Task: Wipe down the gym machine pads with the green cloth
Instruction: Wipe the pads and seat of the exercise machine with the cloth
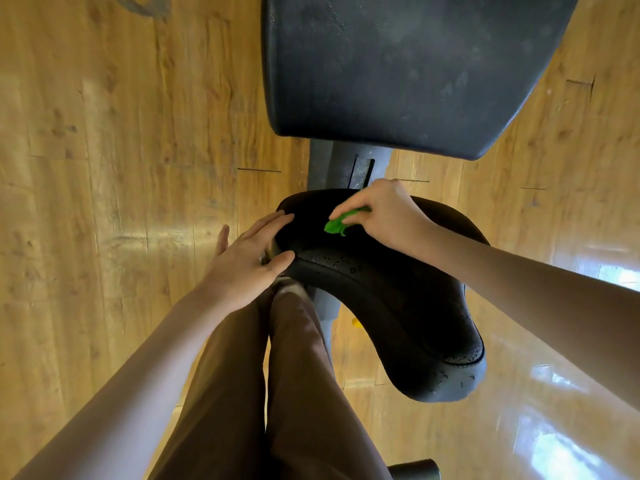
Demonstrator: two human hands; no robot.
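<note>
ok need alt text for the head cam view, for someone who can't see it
Seen from above, a person's right hand presses a bunched green cloth onto a curved black gym pad beaded with water droplets, while the left hand rests flat-fingered on the pad's near edge. A larger black pad sits beyond, over a wooden floor; the person's brown trousers show below.

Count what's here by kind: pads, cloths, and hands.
Pads: 2, the near pad and the far pad
Cloths: 1, the green cloth
Hands: 2, the left hand and the right hand
Total: 5
</note>
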